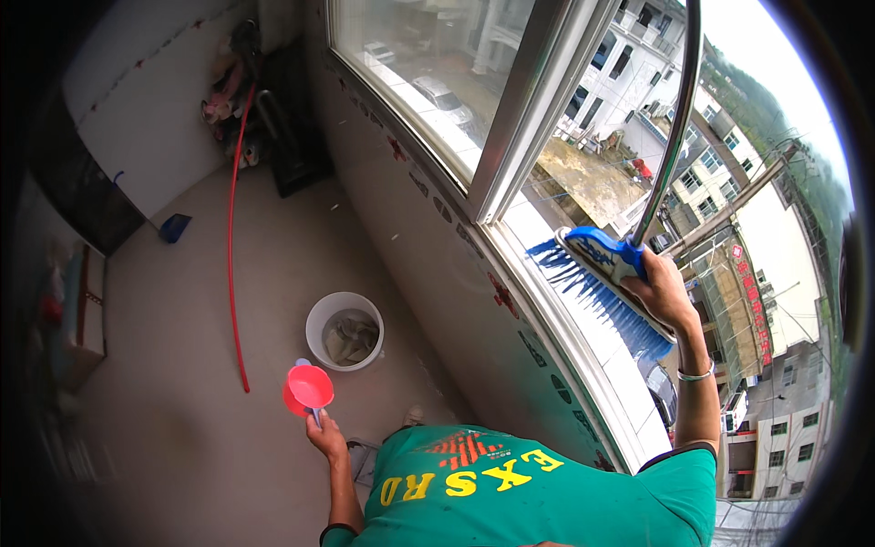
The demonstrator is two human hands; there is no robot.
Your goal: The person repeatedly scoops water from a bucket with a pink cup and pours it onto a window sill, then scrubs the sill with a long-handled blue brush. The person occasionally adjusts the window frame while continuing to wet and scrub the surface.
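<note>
My right hand (660, 290) grips a broom by the blue neck of its head (601, 253), outside the open window. Its blue bristles (591, 294) point down towards the white tiled outer sill (571, 277), and whether they touch it I cannot tell. From the neck, a metal handle (673, 137) runs up and out of view. My left hand (326, 434) holds a pink plastic dipper (311, 388) by its grey-blue handle, low over the floor. Just beyond the dipper stands a white bucket (311, 328) with a cloth (351, 340) lying in water.
A sliding window pane (431, 68) in a metal frame (519, 102) covers the far side of the opening. A long red pole (232, 225) leans towards a dark cluttered corner. On the floor lies a blue dustpan (175, 228). Buildings and parked cars (441, 99) show below outside.
</note>
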